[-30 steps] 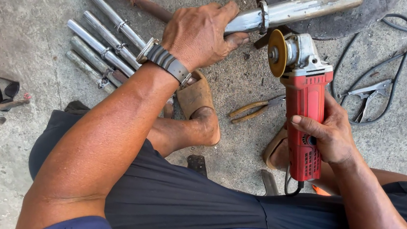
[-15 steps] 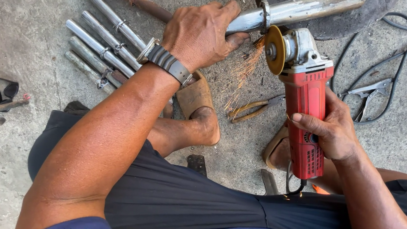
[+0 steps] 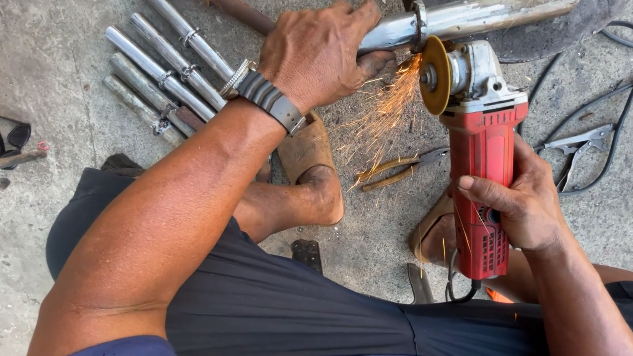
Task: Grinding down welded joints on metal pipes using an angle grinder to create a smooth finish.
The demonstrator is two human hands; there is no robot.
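Steel pipe (image 3: 491,14) under left hand (image 3: 316,52) meets right hand's (image 3: 528,204) sparking grinder (image 3: 476,138).

The long shiny metal pipe (image 3: 468,17) lies across the top. The left hand (image 3: 316,52) sits on it. Just right of that hand, the red angle grinder (image 3: 476,146) touches the pipe, with the right hand (image 3: 524,204) around its handle. The row of short silver metal rods (image 3: 161,73) lies to the left on the grey concrete floor (image 3: 32,31). The yellow-handled pliers (image 3: 397,170) lie between the two hands.

Bright, even daylight; sharp focus
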